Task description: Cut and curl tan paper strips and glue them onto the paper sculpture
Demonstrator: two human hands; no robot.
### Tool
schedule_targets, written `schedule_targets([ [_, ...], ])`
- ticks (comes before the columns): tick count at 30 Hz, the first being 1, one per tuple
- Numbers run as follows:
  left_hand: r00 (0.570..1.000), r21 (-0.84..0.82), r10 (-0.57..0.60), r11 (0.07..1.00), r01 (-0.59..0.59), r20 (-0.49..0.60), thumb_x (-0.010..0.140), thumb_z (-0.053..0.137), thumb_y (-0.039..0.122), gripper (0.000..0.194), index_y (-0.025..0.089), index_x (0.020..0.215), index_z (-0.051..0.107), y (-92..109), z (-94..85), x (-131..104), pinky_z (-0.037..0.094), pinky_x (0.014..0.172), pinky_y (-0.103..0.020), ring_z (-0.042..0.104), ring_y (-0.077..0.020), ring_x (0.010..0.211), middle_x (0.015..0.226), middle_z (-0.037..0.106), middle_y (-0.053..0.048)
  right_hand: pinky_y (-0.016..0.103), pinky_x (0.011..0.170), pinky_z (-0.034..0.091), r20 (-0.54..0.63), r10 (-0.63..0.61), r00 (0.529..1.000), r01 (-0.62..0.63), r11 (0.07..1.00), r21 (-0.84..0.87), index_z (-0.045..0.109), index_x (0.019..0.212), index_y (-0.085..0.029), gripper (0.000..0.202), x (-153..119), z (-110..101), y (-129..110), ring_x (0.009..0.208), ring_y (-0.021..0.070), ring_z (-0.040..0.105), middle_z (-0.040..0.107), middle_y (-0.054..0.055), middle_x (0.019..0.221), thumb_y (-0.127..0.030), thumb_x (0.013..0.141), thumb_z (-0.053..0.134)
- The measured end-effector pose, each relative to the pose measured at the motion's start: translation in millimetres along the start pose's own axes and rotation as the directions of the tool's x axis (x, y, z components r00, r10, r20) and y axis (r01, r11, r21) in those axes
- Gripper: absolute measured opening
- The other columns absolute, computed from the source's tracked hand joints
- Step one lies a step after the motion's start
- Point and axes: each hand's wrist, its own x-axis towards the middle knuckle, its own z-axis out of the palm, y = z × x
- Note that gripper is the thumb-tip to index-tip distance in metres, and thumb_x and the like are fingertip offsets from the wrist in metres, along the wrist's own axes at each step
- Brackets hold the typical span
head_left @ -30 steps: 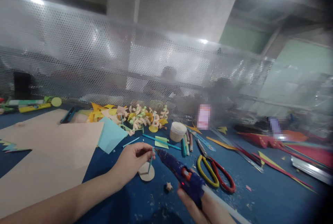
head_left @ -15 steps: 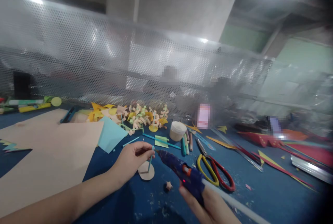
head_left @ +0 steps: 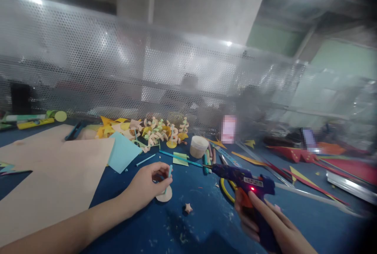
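Note:
My left hand [head_left: 150, 183] pinches a thin light-blue paper stick [head_left: 170, 170] between thumb and fingers. The stick stands upright over a round pale paper disc [head_left: 165, 196] on the table; the fingers partly hide where the two meet. My right hand [head_left: 265, 214] is wrapped round the handle of a dark-blue hot glue gun [head_left: 241, 177], its red light lit and its nozzle pointing left, apart from the stick. A clear glue stick [head_left: 312, 195] trails from the gun's back. A small pale pink paper star [head_left: 188, 208] lies between my hands.
Large pale paper [head_left: 61, 167] and a light-blue sheet [head_left: 123, 151] lie at left. Behind are curled paper pieces [head_left: 157, 134], a white-lidded tub [head_left: 198, 146] and blue sticks [head_left: 179, 158]. Yellow-handled scissors [head_left: 226, 191] lie partly behind the gun; red paper [head_left: 332, 167] is at right.
The glue gun has swung right, away from the stick's top, and now lies more level, covering much of the scissors. My left hand's grip has moved lower on the stick, leaving its top showing.

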Motion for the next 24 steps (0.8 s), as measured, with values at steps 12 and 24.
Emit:
schedule_targets([
  [12, 0.997, 0.269, -0.075, 0.96, 0.075, -0.011, 0.067, 0.062, 0.028, 0.023, 0.02, 0.088, 0.054, 6.1, -11.8, -17.9, 0.046, 0.074, -0.03, 0.057, -0.0173, 0.078, 0.088, 0.058, -0.002, 0.02, 0.04, 0.033, -0.018, 0.065, 0.998, -0.064, 0.995, 0.079, 0.06, 0.063, -0.017, 0.033, -1.6, -9.7, 7.2, 0.043, 0.0083, 0.037, 0.044, -0.004, 0.048, -0.048, 0.06, 0.07],
  [24, 0.797, 0.61, 0.259, 0.529, -0.59, 0.546, 0.072, 0.049, 0.005, 0.053, 0.011, 0.123, 0.041, 22.4, 46.2, -33.9, 0.048, 0.077, -0.037, 0.055, -0.0292, 0.094, 0.116, 0.055, -0.019, 0.018, 0.041, 0.034, 0.049, 0.068, 0.997, -0.07, 0.997, 0.037, 0.061, 0.067, -0.017, 0.033, -8.0, -17.0, 4.7, 0.044, 0.008, 0.039, 0.046, -0.005, 0.048, -0.05, 0.067, 0.065],
])
